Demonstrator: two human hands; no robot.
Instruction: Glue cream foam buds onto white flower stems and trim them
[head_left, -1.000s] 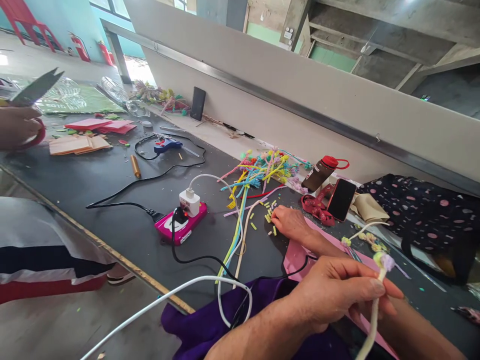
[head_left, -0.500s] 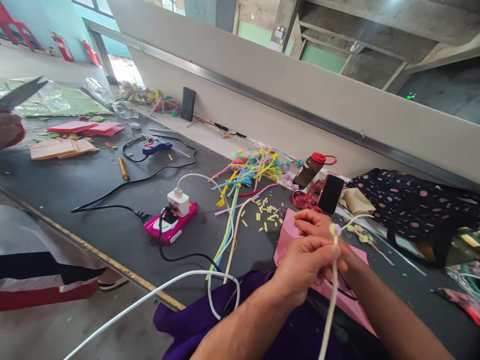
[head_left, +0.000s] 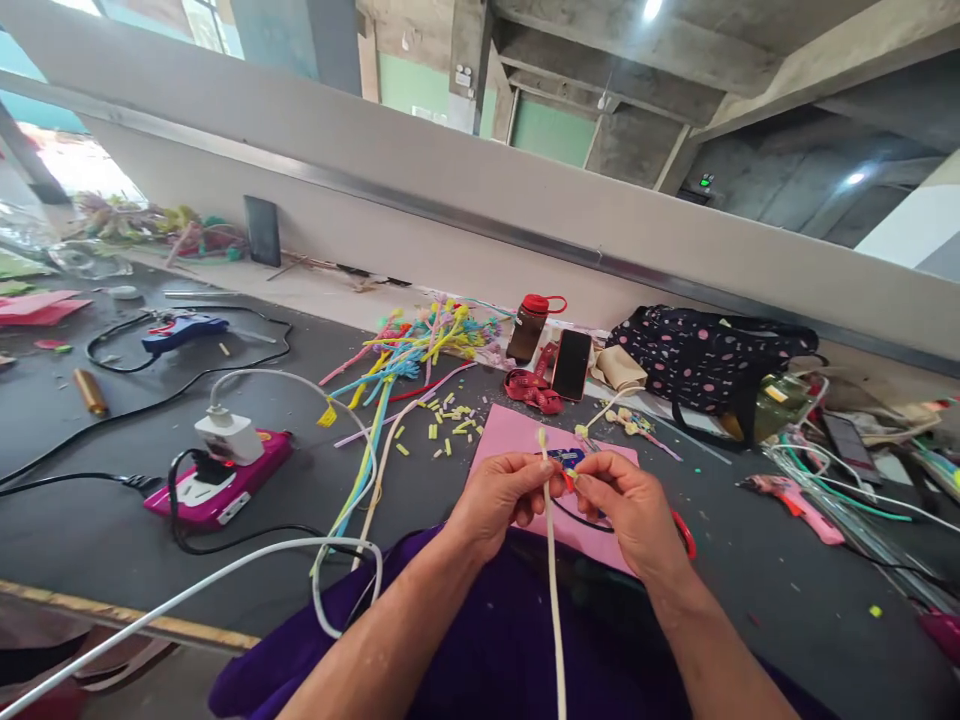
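My left hand (head_left: 501,497) pinches a long cream pipe-cleaner stem (head_left: 553,590) near its top, where a small pale tuft sits. My right hand (head_left: 628,508) is closed beside it, fingertips pinching a tiny yellow-green piece against the stem. Both hands hover above a pink sheet (head_left: 510,432) on the dark table (head_left: 112,530). Small yellow cut pieces (head_left: 448,422) lie scattered just beyond the sheet. A bundle of coloured pipe cleaners (head_left: 420,345) lies further back.
A pink power strip (head_left: 247,470) with a white charger (head_left: 225,432) and cables is at left, a blue glue gun (head_left: 180,330) behind it. A brown bottle (head_left: 529,328), phone (head_left: 571,364), polka-dot bag (head_left: 705,355) and pink glue gun (head_left: 795,497) stand right. Red scissor handle (head_left: 684,530) lies by my right wrist.
The view has swung right. My right hand came back from the yellow pieces on the table and now meets my left hand at the stem, which is lowered over the pink sheet.
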